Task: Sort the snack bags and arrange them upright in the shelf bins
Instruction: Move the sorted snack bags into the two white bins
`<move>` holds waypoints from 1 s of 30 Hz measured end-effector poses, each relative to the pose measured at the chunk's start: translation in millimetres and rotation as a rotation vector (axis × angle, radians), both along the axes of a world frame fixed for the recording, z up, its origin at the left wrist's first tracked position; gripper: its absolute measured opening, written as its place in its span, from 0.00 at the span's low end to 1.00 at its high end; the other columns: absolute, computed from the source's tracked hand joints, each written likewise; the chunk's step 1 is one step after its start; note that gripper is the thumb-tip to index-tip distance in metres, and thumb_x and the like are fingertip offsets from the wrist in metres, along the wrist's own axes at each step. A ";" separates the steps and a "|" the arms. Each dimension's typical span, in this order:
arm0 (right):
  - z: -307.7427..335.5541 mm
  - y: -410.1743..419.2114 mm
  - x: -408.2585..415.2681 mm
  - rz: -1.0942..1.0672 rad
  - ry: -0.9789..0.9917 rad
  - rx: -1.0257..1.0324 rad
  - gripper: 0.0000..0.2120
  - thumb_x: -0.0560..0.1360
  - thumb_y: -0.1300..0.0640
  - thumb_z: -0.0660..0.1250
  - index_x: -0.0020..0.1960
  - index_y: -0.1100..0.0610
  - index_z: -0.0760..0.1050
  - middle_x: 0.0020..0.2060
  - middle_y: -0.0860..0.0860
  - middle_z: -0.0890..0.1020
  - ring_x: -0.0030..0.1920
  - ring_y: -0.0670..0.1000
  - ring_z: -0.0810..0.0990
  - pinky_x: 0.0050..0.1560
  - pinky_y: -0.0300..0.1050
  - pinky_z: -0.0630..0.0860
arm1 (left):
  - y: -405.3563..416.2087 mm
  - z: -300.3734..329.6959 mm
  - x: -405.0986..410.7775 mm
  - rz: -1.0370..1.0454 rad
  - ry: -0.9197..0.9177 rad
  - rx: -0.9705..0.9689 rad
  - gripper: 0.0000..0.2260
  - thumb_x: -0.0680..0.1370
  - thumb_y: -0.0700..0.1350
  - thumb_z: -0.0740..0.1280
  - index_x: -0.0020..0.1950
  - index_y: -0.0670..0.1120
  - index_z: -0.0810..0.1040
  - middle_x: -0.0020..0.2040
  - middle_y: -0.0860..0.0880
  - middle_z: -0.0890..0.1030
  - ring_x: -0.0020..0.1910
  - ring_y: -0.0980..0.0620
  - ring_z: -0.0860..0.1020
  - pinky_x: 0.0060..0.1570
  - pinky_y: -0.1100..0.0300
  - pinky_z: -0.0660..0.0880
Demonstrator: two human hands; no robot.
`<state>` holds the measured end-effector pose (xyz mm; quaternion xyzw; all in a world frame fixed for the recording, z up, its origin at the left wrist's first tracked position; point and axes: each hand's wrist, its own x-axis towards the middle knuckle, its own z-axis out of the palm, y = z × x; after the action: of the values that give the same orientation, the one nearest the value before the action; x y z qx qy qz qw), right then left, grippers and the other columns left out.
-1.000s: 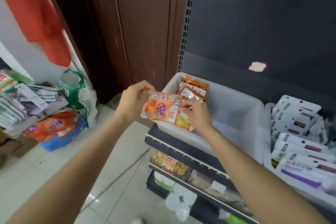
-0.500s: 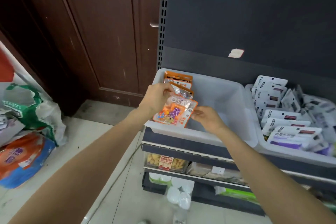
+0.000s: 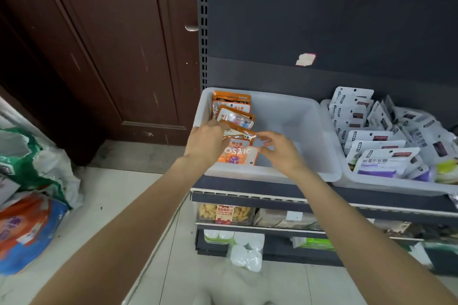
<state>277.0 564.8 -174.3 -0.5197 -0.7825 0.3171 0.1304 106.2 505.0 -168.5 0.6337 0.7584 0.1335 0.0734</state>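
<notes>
The orange bag (image 3: 238,155) has gone from mid-air into the bin's (image 3: 292,116) front left corner, upright; left hand (image 3: 207,142) grips it, right hand (image 3: 277,147) loosely open, releasing.

**Shop corner beside a dark shelving unit**

A dark brown wooden door (image 3: 119,52) with a metal handle (image 3: 191,28) stood on the left. Beside it rose the shelving unit's dark back panel (image 3: 334,12), edged by a slotted upright (image 3: 203,22) and bearing a torn pale sticker (image 3: 305,59). The floor (image 3: 104,205) was pale tile. Soft, even light filled the corner.
</notes>
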 end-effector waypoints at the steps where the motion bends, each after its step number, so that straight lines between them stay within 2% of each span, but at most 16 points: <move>1: 2.5 -1.3 9.4 -0.011 0.002 0.040 0.17 0.78 0.61 0.64 0.66 0.56 0.72 0.63 0.52 0.75 0.61 0.51 0.74 0.56 0.39 0.68 | -0.1 2.5 7.8 -0.001 -0.010 0.028 0.16 0.80 0.48 0.62 0.68 0.51 0.72 0.63 0.47 0.75 0.63 0.46 0.72 0.61 0.51 0.67; 6: 18.3 -6.8 74.1 -0.042 0.068 0.181 0.14 0.78 0.63 0.63 0.63 0.58 0.74 0.60 0.53 0.75 0.58 0.50 0.76 0.56 0.36 0.68 | 5.3 18.4 69.0 -0.008 -0.121 0.165 0.13 0.79 0.45 0.62 0.63 0.48 0.75 0.61 0.46 0.77 0.60 0.44 0.74 0.57 0.52 0.68; 11: 33.0 -7.3 169.9 -0.109 0.010 0.305 0.16 0.78 0.60 0.62 0.66 0.56 0.73 0.61 0.53 0.74 0.61 0.53 0.74 0.60 0.45 0.70 | 21.7 35.4 173.5 -0.136 -0.168 0.259 0.12 0.79 0.44 0.61 0.61 0.46 0.76 0.56 0.46 0.80 0.55 0.45 0.76 0.56 0.52 0.70; 15: 38.4 -1.2 269.8 -0.162 0.009 0.255 0.15 0.78 0.61 0.62 0.64 0.57 0.74 0.59 0.55 0.77 0.57 0.53 0.77 0.58 0.47 0.72 | 40.3 40.8 284.2 -0.158 -0.125 0.265 0.13 0.80 0.46 0.59 0.63 0.48 0.75 0.57 0.48 0.79 0.58 0.46 0.74 0.56 0.53 0.67; 18: 40.0 3.3 351.7 -0.191 -0.033 0.201 0.15 0.79 0.59 0.62 0.65 0.57 0.73 0.59 0.55 0.77 0.56 0.54 0.77 0.57 0.47 0.73 | 54.2 41.2 368.6 -0.161 -0.149 0.238 0.13 0.80 0.45 0.58 0.61 0.47 0.75 0.56 0.47 0.80 0.56 0.45 0.75 0.54 0.52 0.70; 21: 41.5 6.1 428.5 -0.266 -0.069 0.161 0.15 0.79 0.59 0.62 0.65 0.56 0.73 0.60 0.54 0.77 0.56 0.53 0.78 0.57 0.46 0.73 | 67.6 38.2 445.6 -0.227 -0.151 0.202 0.12 0.80 0.46 0.58 0.61 0.46 0.75 0.55 0.45 0.79 0.54 0.43 0.76 0.50 0.52 0.72; 26: 41.1 14.2 535.7 -0.399 -0.058 0.124 0.14 0.79 0.58 0.62 0.65 0.58 0.73 0.57 0.53 0.79 0.56 0.53 0.78 0.55 0.45 0.73 | 94.1 30.8 554.4 -0.370 -0.113 0.134 0.13 0.80 0.46 0.57 0.62 0.47 0.74 0.58 0.46 0.78 0.57 0.44 0.75 0.50 0.52 0.72; 30: 31.3 33.3 611.6 -0.507 -0.015 0.123 0.14 0.79 0.60 0.62 0.64 0.58 0.73 0.57 0.54 0.79 0.55 0.51 0.78 0.52 0.38 0.71 | 130.7 26.5 628.0 -0.475 -0.132 0.119 0.13 0.80 0.46 0.58 0.63 0.47 0.74 0.59 0.46 0.78 0.58 0.45 0.75 0.51 0.52 0.72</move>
<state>888.6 598.1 -143.0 -0.6927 -0.6461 0.2220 0.2312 734.2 635.6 -141.9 0.7873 0.5726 0.1981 0.1145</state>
